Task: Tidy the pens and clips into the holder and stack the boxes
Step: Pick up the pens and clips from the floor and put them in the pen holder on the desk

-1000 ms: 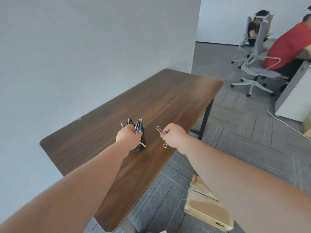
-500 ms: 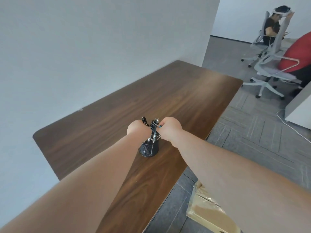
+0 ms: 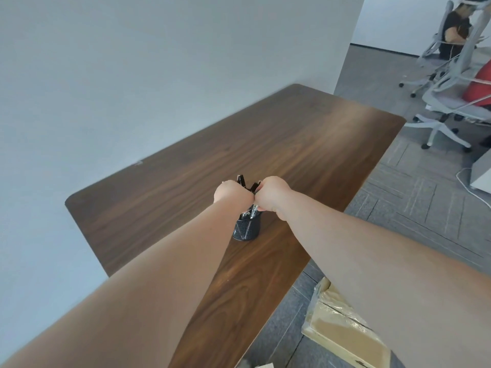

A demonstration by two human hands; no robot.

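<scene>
The black mesh holder stands on the wooden surface, pens already upright inside it. Both hands meet over its mouth: the left hand and right hand are curled, but what either grip pinches is hidden, possibly a clip. Pen-tidying looks nearly done. Stacking seems still ahead; a cardboard box lies on the floor beside the surface.
</scene>
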